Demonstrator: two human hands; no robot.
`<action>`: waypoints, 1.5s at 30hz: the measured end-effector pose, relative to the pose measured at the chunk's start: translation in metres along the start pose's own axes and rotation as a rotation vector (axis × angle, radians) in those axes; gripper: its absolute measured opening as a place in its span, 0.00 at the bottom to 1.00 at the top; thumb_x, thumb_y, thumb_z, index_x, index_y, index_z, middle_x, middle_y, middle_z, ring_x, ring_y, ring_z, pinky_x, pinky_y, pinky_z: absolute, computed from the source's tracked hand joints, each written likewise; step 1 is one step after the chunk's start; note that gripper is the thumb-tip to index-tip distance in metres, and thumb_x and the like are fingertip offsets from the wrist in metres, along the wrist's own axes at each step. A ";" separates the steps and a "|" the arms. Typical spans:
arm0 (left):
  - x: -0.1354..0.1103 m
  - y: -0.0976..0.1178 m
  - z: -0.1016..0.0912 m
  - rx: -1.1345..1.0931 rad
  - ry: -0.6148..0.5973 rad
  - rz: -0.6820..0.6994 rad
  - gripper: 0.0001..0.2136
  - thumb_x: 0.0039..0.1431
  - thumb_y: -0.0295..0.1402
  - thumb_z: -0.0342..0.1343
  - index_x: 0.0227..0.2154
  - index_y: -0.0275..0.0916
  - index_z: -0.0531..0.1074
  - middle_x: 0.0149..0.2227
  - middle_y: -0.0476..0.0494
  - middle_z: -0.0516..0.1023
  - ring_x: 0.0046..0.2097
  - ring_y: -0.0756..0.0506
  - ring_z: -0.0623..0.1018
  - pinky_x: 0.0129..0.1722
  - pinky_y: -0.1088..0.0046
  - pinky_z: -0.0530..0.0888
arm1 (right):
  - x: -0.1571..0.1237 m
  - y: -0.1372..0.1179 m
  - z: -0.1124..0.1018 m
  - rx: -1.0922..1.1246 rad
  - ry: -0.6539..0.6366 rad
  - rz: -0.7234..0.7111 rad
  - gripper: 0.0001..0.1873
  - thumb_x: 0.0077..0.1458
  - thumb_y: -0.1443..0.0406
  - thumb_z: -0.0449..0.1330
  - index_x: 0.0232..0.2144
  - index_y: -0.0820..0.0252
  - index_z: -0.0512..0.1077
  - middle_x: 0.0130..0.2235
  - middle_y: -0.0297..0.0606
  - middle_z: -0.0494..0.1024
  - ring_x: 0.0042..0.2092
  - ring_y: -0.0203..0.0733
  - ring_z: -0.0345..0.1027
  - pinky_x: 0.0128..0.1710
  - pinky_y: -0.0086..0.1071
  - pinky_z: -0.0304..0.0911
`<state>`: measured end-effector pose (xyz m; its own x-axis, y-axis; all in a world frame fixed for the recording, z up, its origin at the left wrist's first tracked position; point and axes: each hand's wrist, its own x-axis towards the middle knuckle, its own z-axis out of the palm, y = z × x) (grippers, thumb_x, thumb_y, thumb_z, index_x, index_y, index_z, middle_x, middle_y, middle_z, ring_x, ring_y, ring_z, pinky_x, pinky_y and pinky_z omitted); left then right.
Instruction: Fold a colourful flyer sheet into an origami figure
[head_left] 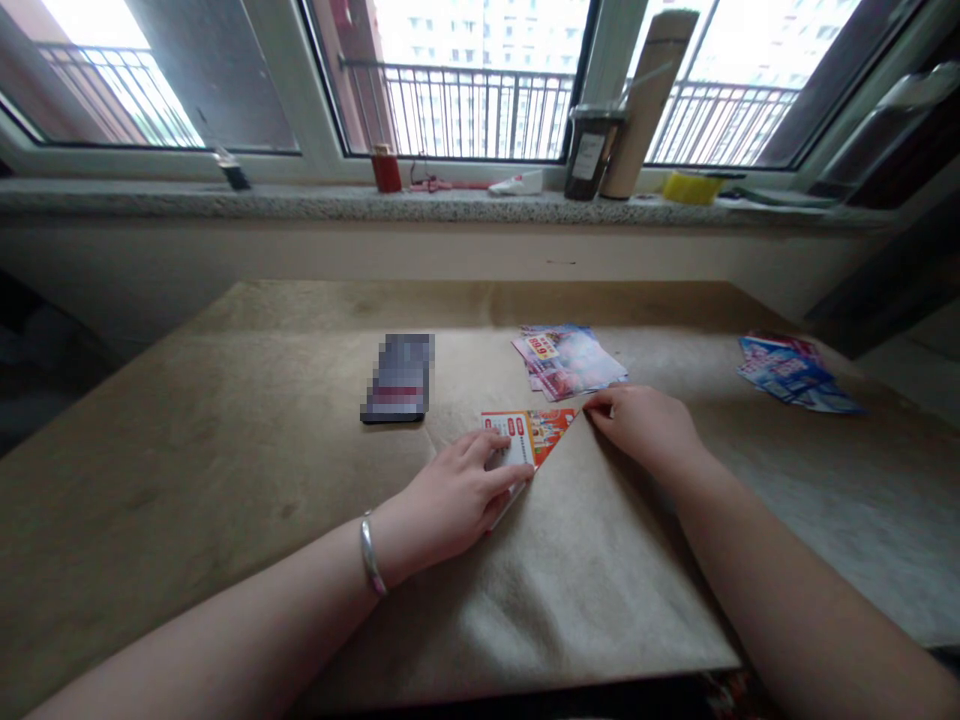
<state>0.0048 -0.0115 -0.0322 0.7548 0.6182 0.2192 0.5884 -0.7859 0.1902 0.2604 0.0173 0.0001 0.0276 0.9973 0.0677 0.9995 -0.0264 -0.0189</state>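
Note:
An orange and white printed paper flyer, folded to a triangular shape, lies on the brown-covered table in front of me. My left hand rests on it with the fingers spread, holding it down against the surface. A silver bangle circles that wrist. At the flyer's far right corner, my right hand has its thumb and forefinger pinched together on the tip. Just beyond lies a loose pile of pink and blue flyers. The underside of the folded flyer is hidden.
Left of the flyers lies a dark phone, its screen pixelated. Blue and red leaflets are fanned out at the right. On the windowsill stand a red jar, a dark lidded cup, a tall cardboard tube and a yellow item.

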 end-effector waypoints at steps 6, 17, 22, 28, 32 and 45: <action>0.001 0.001 -0.003 -0.010 -0.011 -0.002 0.15 0.65 0.32 0.46 0.53 0.48 0.67 0.54 0.39 0.62 0.56 0.38 0.65 0.54 0.53 0.68 | -0.002 -0.004 0.007 0.302 0.146 -0.352 0.10 0.54 0.65 0.56 0.36 0.55 0.77 0.39 0.38 0.79 0.37 0.41 0.71 0.35 0.32 0.63; 0.004 -0.002 -0.008 -0.080 0.008 0.038 0.13 0.65 0.32 0.46 0.50 0.48 0.70 0.51 0.42 0.65 0.53 0.41 0.66 0.53 0.57 0.69 | -0.003 -0.017 0.025 0.645 0.010 -0.818 0.04 0.52 0.70 0.61 0.29 0.58 0.76 0.37 0.38 0.77 0.42 0.39 0.69 0.44 0.34 0.65; 0.005 0.002 -0.016 -0.114 -0.080 0.003 0.15 0.62 0.39 0.51 0.52 0.47 0.68 0.55 0.40 0.63 0.57 0.38 0.65 0.56 0.54 0.66 | -0.003 -0.015 0.025 0.630 0.015 -0.804 0.04 0.52 0.70 0.61 0.29 0.57 0.76 0.37 0.38 0.76 0.42 0.40 0.68 0.44 0.35 0.64; 0.005 0.001 -0.021 -0.109 -0.085 0.045 0.17 0.57 0.33 0.54 0.50 0.44 0.68 0.54 0.40 0.66 0.59 0.37 0.63 0.57 0.54 0.64 | -0.005 -0.017 0.023 0.561 0.015 -0.786 0.06 0.52 0.70 0.60 0.31 0.57 0.76 0.37 0.38 0.76 0.41 0.40 0.68 0.43 0.34 0.64; 0.007 -0.009 -0.021 -0.074 -0.021 0.077 0.16 0.56 0.25 0.51 0.46 0.44 0.71 0.51 0.45 0.71 0.60 0.39 0.62 0.60 0.53 0.60 | -0.009 -0.018 0.021 0.517 0.020 -0.779 0.08 0.53 0.70 0.59 0.35 0.55 0.76 0.38 0.38 0.76 0.41 0.40 0.68 0.42 0.34 0.64; 0.014 -0.030 -0.020 0.108 0.067 0.154 0.12 0.64 0.25 0.46 0.44 0.44 0.72 0.48 0.49 0.75 0.53 0.45 0.69 0.58 0.58 0.60 | -0.015 -0.030 0.023 0.476 0.106 -0.752 0.10 0.55 0.71 0.56 0.34 0.57 0.76 0.39 0.39 0.77 0.42 0.41 0.69 0.44 0.35 0.64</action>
<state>-0.0085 0.0209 -0.0159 0.8194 0.4873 0.3019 0.4981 -0.8659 0.0461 0.2296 0.0044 -0.0230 -0.6068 0.7272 0.3208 0.6416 0.6864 -0.3425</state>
